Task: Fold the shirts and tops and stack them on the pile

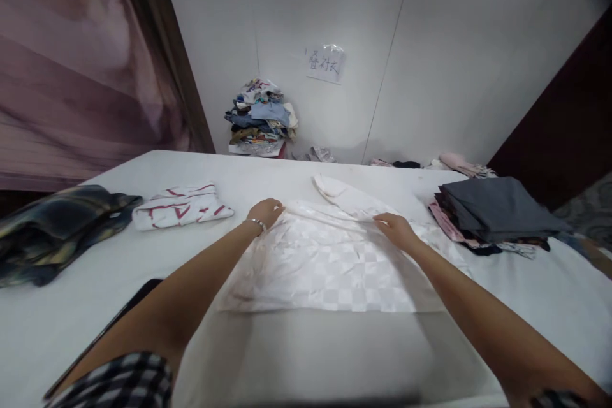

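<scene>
A white shirt with a faint checked weave lies across the middle of the white-covered table. My left hand, with a bracelet at the wrist, pinches the shirt's far edge on the left. Farther right, my right hand grips the same edge between thumb and fingers. Beyond that edge, a curved white part of the garment lies loosely on the table. The cloth between my hands is wrinkled, and its near edge runs straight across the table.
At left lie a folded white-and-red garment and a dark plaid garment. A dark flat object is partly under my left arm. Folded clothes are stacked at right. Another clothes pile stands against the wall.
</scene>
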`<state>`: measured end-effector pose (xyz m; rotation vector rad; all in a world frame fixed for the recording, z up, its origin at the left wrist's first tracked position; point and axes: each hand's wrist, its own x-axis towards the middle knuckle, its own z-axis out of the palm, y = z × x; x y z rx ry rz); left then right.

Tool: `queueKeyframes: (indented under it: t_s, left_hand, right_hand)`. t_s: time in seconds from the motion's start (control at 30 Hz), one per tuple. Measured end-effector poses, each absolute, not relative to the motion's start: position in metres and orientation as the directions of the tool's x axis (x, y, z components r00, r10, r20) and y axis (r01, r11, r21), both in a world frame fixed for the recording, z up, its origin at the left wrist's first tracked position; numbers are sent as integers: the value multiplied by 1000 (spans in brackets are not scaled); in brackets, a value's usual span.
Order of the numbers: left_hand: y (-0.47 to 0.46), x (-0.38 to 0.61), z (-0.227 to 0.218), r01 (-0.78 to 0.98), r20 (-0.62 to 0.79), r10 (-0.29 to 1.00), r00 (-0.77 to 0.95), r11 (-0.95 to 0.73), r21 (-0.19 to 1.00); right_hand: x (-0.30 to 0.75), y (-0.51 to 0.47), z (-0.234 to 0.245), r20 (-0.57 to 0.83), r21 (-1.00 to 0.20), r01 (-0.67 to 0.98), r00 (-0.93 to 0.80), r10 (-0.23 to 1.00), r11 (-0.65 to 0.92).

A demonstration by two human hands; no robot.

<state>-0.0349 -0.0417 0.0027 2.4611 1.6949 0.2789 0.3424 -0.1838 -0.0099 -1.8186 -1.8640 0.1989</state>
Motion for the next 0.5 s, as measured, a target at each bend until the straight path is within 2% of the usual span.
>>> queueKeyframes:
  t_s: [0.1, 0.23, 0.4, 0.5]
  left_hand:
    - [-16, -13, -9, 914, 64, 931, 359, -364, 181]
    - [3, 10, -23, 907, 36, 916, 399, -400, 134]
    - [22, 32, -27, 921, 6, 926, 378, -377, 101]
    - [30, 43, -25, 934, 33, 941, 336, -337, 116]
  right_hand:
    - [313, -123, -10, 104, -424, 904, 104, 989, -51]
    - [294, -63, -18, -30, -475, 847, 258, 966, -241]
    - [329, -16, -20, 62, -664, 694, 423, 904, -279]
    - [363, -4, -16, 103, -808, 540, 520, 848, -233]
